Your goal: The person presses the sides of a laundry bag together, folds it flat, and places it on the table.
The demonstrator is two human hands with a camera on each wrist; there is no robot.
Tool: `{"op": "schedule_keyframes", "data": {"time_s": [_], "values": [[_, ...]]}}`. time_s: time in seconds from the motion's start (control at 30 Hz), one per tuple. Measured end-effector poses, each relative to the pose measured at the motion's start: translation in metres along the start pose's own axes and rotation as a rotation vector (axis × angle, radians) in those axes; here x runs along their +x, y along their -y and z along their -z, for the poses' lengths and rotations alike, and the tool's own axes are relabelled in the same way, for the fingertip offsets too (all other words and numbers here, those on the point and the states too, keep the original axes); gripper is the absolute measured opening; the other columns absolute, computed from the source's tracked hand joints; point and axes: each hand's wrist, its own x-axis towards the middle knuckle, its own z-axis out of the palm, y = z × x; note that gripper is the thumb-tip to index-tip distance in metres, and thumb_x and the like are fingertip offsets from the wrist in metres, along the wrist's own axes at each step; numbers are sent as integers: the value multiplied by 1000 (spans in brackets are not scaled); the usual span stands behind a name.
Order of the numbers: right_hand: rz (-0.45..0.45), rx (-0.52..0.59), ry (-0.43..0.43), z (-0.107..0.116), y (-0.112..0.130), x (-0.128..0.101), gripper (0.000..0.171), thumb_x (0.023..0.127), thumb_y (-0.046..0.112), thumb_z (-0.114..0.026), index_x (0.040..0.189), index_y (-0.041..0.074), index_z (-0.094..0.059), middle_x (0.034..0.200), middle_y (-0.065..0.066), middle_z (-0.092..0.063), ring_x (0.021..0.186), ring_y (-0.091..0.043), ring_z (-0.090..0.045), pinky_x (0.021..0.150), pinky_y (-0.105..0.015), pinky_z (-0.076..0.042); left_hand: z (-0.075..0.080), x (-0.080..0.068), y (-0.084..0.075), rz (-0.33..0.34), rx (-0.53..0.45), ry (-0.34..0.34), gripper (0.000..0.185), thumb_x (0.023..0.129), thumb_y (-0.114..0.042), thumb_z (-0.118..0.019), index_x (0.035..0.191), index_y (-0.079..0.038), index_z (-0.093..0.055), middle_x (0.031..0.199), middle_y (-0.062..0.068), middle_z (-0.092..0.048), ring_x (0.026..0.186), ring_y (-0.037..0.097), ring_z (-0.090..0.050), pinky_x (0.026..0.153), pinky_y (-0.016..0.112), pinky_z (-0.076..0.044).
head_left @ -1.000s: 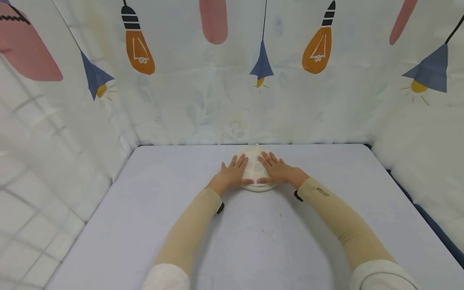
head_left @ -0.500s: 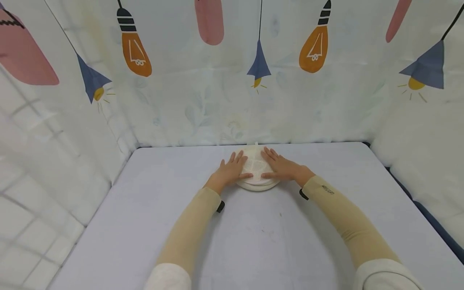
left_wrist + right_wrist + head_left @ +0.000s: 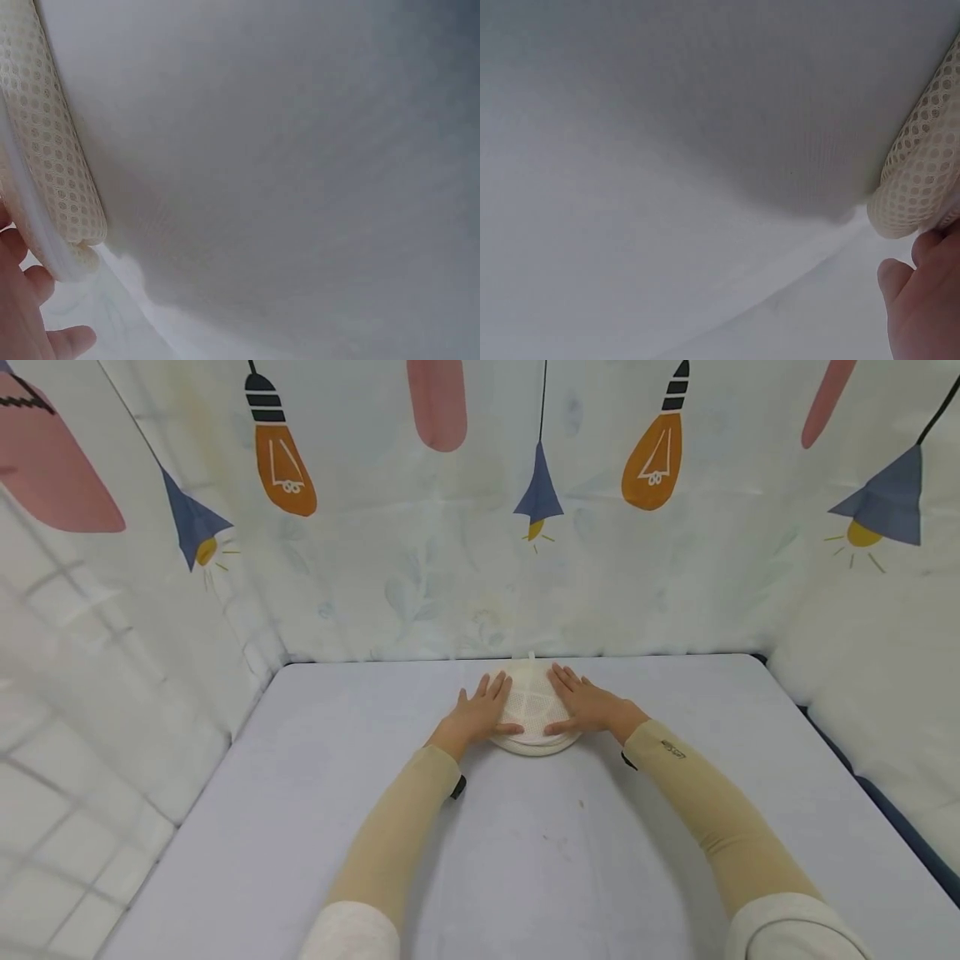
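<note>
— Head view: where does the mesh pad (image 3: 534, 714) sit?
— Near the table's (image 3: 525, 852) far edge, just before the curtain (image 3: 480, 527); broad bare surface lies nearer.
— And the hands?
— Left hand (image 3: 478, 717) and right hand (image 3: 588, 707) press flat on it, fingers straight.

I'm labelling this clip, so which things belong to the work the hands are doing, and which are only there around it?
In the work:
round cream mesh pad
left hand, flat on the pad
right hand, flat on the pad

Only around it:
pale blue table
lamp-print curtain behind
</note>
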Motion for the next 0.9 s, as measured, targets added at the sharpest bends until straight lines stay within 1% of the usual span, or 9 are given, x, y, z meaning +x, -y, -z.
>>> {"op": "schedule_keyframes", "data": {"time_s": [0.07, 0.3, 0.5, 0.7, 0.9], "values": [[-2, 6, 3, 0, 1, 0, 118, 95, 63, -63, 160, -6, 7, 168, -22, 11, 155, -39, 8, 123, -56, -7, 0, 1, -1, 9, 7, 6, 102, 98, -64, -52, 165, -9, 0, 172, 8, 5, 156, 32, 5, 119, 66, -13], [-24, -26, 19, -3, 2, 0, 117, 96, 64, -61, 160, -5, 9, 169, -21, 12, 155, -38, 8, 124, -54, -7, -2, 2, -2, 21, 11, 14, 101, 98, -64, -52, 165, -8, -1, 172, 7, 5, 157, 32, 6, 119, 66, -13], [-20, 2, 10, -3, 4, 0, 117, 95, 63, -62, 160, -6, 7, 168, -23, 11, 155, -39, 7, 123, -55, -7, -1, 1, -3, 27, -15, 30, 101, 99, -63, -52, 165, -9, 2, 172, 6, 8, 156, 30, 9, 120, 65, -11], [-32, -26, 20, -5, 1, 2, 117, 96, 65, -59, 159, -6, 9, 168, -22, 13, 155, -38, 8, 124, -53, -8, 0, 1, -4, 29, -35, 46, 100, 100, -63, -50, 165, -8, 3, 172, 7, 9, 156, 31, 10, 120, 65, -10], [-17, -5, 28, -6, 2, 3, 118, 96, 63, -61, 159, -8, 9, 168, -24, 13, 154, -41, 8, 124, -54, -8, 0, 0, -2, 39, -48, 61, 101, 99, -65, -50, 165, -10, 4, 171, 5, 12, 156, 30, 11, 120, 65, -7]]}}
